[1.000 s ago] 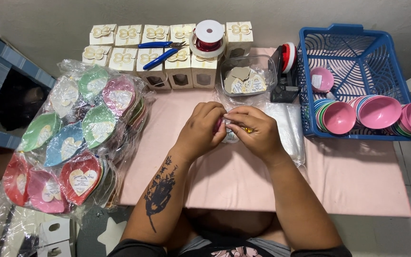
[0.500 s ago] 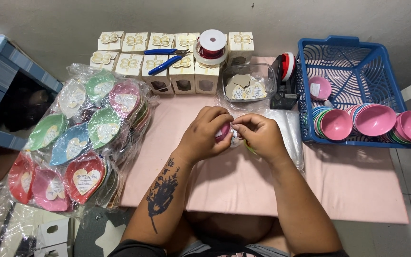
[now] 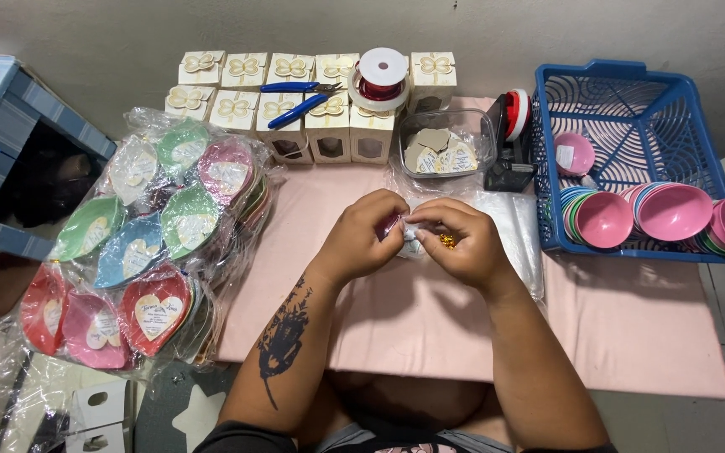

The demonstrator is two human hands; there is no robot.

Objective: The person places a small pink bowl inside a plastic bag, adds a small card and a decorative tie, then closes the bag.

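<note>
Over the pink tablecloth (image 3: 631, 335), my left hand (image 3: 361, 239) and my right hand (image 3: 461, 243) meet at the fingertips. Both pinch a small favor wrapped in clear plastic (image 3: 411, 239), with a bit of pink showing by the left fingers. A gold twist tie (image 3: 446, 241) pokes out under my right thumb. Most of the wrapped item is hidden by my fingers. A stack of clear plastic bags (image 3: 513, 231) lies just right of my right hand.
Wrapped heart-shaped dishes in several colours (image 3: 140, 260) pile up at the left. Cream gift boxes (image 3: 295, 92) line the back, with blue pliers (image 3: 299, 101) and a red ribbon spool (image 3: 382, 77) on them. A clear tub of heart tags (image 3: 442, 151), tape dispenser (image 3: 513, 143), blue basket (image 3: 631, 143) with bowls (image 3: 673, 214).
The view has shifted slightly. My hands stay together at the table's centre, fingers reworking the small wrapped item; the gold tie shows again under my right thumb.
</note>
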